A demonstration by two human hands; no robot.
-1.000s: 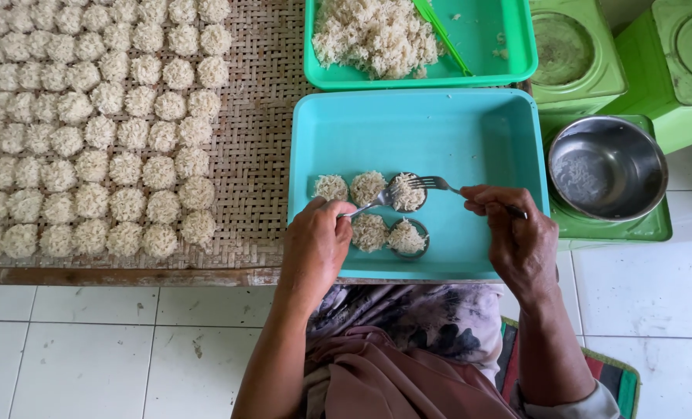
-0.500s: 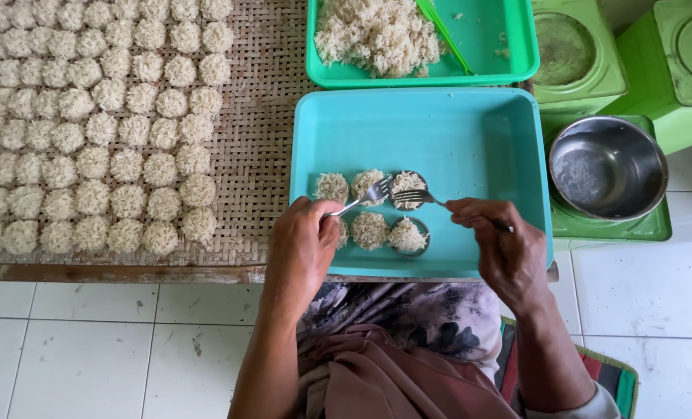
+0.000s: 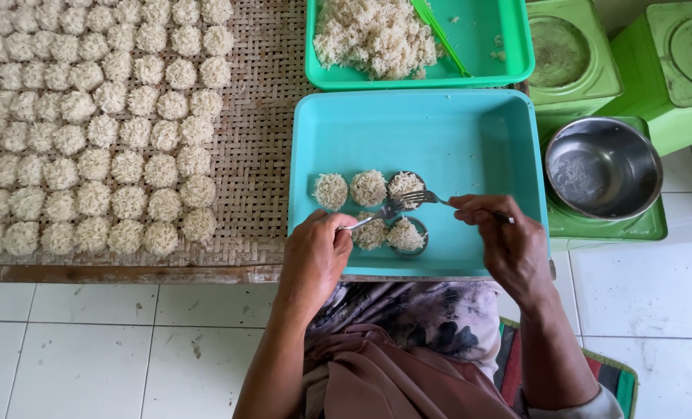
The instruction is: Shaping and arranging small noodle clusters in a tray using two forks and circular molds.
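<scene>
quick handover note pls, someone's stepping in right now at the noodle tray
Left hand holds a fork; right hand holds another fork. Both sets of tines meet at the upper right nest in the blue tray.
Done: five nests in the tray, many more in rows on the mat.
Left: a loose noodle pile sits in the green tray.

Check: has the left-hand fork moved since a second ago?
Yes. The left hand's fork swung its tines from the front row of noodle rounds up toward the back row, meeting the right-hand fork, judged against the turquoise tray.
</scene>
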